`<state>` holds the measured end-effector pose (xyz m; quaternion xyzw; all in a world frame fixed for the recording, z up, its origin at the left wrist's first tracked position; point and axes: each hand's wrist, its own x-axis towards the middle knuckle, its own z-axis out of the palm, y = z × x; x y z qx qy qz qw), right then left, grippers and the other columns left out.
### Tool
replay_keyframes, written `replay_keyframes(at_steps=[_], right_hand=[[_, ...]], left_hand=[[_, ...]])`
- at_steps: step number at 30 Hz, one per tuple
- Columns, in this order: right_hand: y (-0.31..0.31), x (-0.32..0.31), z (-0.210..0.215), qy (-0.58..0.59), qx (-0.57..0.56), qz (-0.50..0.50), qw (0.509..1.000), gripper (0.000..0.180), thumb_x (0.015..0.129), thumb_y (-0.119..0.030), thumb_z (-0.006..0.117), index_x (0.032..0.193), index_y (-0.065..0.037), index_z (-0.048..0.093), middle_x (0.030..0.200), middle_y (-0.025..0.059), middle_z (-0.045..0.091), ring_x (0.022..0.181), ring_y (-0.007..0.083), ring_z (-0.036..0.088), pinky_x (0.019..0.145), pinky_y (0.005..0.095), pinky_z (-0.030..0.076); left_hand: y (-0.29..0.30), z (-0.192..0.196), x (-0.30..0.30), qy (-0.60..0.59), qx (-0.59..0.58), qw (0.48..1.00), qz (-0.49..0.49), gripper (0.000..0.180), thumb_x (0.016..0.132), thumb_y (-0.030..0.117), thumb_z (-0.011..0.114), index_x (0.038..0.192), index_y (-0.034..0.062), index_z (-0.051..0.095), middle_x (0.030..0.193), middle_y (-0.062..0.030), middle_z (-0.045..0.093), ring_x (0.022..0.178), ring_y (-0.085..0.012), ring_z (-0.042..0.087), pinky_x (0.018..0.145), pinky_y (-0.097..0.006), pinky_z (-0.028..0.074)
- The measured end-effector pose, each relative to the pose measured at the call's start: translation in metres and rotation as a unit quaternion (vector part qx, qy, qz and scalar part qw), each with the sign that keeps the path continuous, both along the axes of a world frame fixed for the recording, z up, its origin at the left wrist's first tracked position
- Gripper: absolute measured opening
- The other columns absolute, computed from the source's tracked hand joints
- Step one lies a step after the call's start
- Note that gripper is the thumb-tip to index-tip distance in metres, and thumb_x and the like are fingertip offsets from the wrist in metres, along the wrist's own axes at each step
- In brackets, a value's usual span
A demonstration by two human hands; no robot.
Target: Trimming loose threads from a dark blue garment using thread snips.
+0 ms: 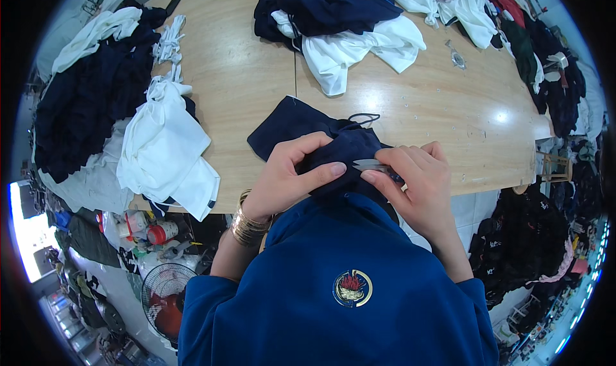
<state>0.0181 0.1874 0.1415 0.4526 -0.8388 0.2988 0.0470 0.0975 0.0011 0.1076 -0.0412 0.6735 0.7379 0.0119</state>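
Observation:
A dark navy garment (292, 127) with a drawcord loop (366, 117) lies bunched at the table's front edge, partly in my lap. My left hand (292, 176) is closed on its cloth, thumb on top and fingers curled into the folds. Between the thumb and fingers of my right hand (416, 181) is a small pair of thread snips (369, 165). Their pointed blades lie against the navy fabric, close to my left thumb tip, and look slightly apart. The lower part of the garment is hidden under my hands.
White and navy garments lie heaped at the left (165, 135) and far middle (359, 51) of the wooden table (231, 77). A silvery watch-like item (456, 56) rests at the far right. A floor fan (165, 298) stands below left, and dark clothes (526, 237) are piled at right.

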Motion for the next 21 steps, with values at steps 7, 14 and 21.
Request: replay_keyframes(at_steps=[7,14,21], right_hand=[[0.001,-0.0001,-0.0026,-0.03,-0.007,0.008,0.999,0.019,0.075,-0.026,0.066,0.076,-0.009,0.056,0.063,0.0006,0.055,0.056,0.0152,0.052,0.059,0.0289,0.03],[0.0019,-0.0003,-0.0027,-0.045,-0.016,0.005,0.999,0.02,0.076,-0.025,0.066,0.076,-0.008,0.057,0.063,0.0016,0.056,0.055,0.0157,0.051,0.06,0.0291,0.029],[0.0016,-0.0003,0.0055,-0.103,-0.023,-0.009,0.994,0.022,0.075,-0.026,0.067,0.08,-0.008,0.057,0.066,0.0019,0.057,0.056,0.0138,0.051,0.061,0.0277,0.03]], left_hand=[[0.0006,-0.0001,0.0,0.007,-0.004,1.0,-0.002,0.022,0.078,0.019,0.065,0.09,0.0013,0.06,0.073,0.001,0.054,0.066,-0.0039,0.046,0.059,-0.019,0.037],[0.001,0.0001,0.0007,-0.004,0.022,1.0,0.003,0.023,0.081,0.02,0.062,0.093,0.0009,0.059,0.075,0.0026,0.054,0.067,-0.0028,0.046,0.06,-0.018,0.037],[0.0,0.0043,0.0007,-0.022,0.063,0.998,-0.014,0.02,0.084,0.019,0.058,0.094,0.0012,0.059,0.077,0.0027,0.055,0.068,-0.0021,0.046,0.061,-0.018,0.038]])
